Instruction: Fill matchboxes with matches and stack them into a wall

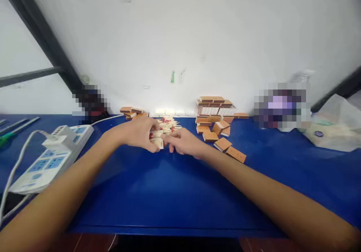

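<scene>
My left hand (138,132) curves around a small open matchbox tray (157,143), its thumb along the near side and its fingers over the far side. Matches with red heads lie in the tray. At the tray's right end is my right hand (184,142), fingers curled and tips pinched together; whatever is between them is too small to make out. Just behind both hands spreads a heap of loose red-tipped matches (170,125), partly hidden by the hands.
Orange matchboxes (210,136) are stacked and scattered on the right, with a smaller matchbox pile (127,109) at the back left. White blocks (180,113) line the wall. A power strip (45,169) with a cable lies left on the blue table (169,199); a plastic bag (335,128) sits far right.
</scene>
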`<action>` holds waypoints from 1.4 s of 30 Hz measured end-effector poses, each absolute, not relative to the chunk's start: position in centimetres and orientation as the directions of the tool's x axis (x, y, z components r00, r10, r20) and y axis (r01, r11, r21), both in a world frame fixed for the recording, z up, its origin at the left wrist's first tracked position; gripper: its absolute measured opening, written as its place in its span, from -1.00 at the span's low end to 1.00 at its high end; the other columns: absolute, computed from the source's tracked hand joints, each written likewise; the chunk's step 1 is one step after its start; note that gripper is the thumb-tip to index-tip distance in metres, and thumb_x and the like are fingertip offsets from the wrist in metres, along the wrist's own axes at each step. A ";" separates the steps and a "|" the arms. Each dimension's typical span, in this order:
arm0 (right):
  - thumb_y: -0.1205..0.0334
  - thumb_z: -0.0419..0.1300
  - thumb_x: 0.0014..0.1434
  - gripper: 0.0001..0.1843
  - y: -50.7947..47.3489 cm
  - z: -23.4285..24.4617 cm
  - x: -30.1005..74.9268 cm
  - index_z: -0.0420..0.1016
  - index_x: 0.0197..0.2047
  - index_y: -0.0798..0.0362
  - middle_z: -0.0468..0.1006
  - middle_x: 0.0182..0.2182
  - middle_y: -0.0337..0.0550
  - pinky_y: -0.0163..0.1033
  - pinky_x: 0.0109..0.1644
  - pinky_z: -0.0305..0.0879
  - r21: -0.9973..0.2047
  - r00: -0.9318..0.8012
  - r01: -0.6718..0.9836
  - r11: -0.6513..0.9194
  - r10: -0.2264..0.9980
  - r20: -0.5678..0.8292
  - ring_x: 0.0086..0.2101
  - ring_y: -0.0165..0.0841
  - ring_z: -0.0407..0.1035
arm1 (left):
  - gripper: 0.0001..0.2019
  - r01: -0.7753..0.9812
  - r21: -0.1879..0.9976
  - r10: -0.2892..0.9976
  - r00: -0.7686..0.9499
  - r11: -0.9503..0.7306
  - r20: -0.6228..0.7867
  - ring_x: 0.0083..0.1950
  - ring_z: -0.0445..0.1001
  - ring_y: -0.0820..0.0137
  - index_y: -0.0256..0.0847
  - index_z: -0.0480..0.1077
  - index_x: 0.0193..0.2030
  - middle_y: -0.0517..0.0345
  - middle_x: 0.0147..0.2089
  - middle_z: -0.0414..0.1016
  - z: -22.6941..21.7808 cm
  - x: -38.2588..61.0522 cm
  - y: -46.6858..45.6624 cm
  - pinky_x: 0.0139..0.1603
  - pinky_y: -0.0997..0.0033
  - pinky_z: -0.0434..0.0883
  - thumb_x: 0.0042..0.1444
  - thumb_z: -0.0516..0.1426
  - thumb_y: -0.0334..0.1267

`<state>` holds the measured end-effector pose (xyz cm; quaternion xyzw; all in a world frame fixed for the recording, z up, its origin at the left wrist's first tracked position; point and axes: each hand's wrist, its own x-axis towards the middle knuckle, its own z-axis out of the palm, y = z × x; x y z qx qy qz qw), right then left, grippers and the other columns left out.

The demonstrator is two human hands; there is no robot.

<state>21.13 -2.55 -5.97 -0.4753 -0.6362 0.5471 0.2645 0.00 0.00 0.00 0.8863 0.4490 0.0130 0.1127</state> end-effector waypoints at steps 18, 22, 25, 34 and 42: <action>0.10 0.34 0.13 -0.69 -0.8 -5.1 23.8 0.54 -0.52 0.13 0.60 -0.55 -0.12 -0.44 -0.75 -0.05 -0.855 -0.495 0.475 -0.208 0.740 -0.455 -0.70 -0.57 0.19 | -0.14 0.721 0.370 0.661 0.689 -0.585 -0.297 -0.20 0.53 0.27 -0.12 0.44 0.21 0.12 -0.17 0.57 -1.2 0.0 0.5 -0.28 0.42 0.35 -0.25 0.45 0.20; 0.06 0.35 0.14 -0.66 0.5 -4.5 25.6 0.53 -0.53 0.13 0.61 -0.52 -0.06 -0.43 -0.75 -0.06 -0.842 -0.488 0.496 -0.213 0.734 -0.473 -0.69 -0.57 0.19 | -0.19 0.704 0.430 0.641 0.703 -0.565 -0.308 -0.19 0.54 0.27 -0.12 0.50 0.17 0.09 -0.13 0.60 -0.8 -0.3 0.6 -0.28 0.43 0.35 -0.26 0.47 0.15; 0.10 0.38 0.14 -0.69 1.8 -3.8 26.5 0.52 -0.51 0.10 0.62 -0.49 -0.04 -0.41 -0.74 -0.03 -0.868 -0.384 0.450 -0.208 0.833 -0.399 -0.67 -0.56 0.21 | -0.36 0.680 0.522 0.662 0.702 -0.515 -0.262 -0.25 0.55 0.32 -0.14 0.57 0.09 0.06 -0.15 0.64 -0.1 -0.4 2.0 -0.31 0.44 0.34 -0.09 0.41 0.16; 0.21 0.31 0.24 -0.72 7.2 -3.2 25.4 0.53 -0.49 0.11 0.66 -0.42 0.02 -0.38 -0.73 -0.04 -0.895 -0.261 0.436 -0.091 0.939 -0.223 -0.65 -0.56 0.19 | -0.55 0.629 0.619 0.734 0.669 -0.471 -0.121 -0.45 0.41 0.40 -0.26 0.65 -0.20 0.03 -0.40 0.57 -0.1 1.5 9.6 -0.46 0.41 0.25 0.19 0.21 0.15; 0.11 0.33 0.24 -0.72 8.9 -4.9 24.4 0.61 -0.40 0.13 0.70 -0.32 0.08 -0.38 -0.69 0.03 -0.919 -0.343 0.394 -0.002 0.927 -0.150 -0.59 -0.51 0.31 | -0.49 0.607 0.684 0.765 0.635 -0.406 -0.110 -0.40 0.39 0.41 -0.22 0.61 0.07 0.05 -0.31 0.57 -1.5 -0.1 12.1 -0.46 0.42 0.24 0.15 0.27 0.12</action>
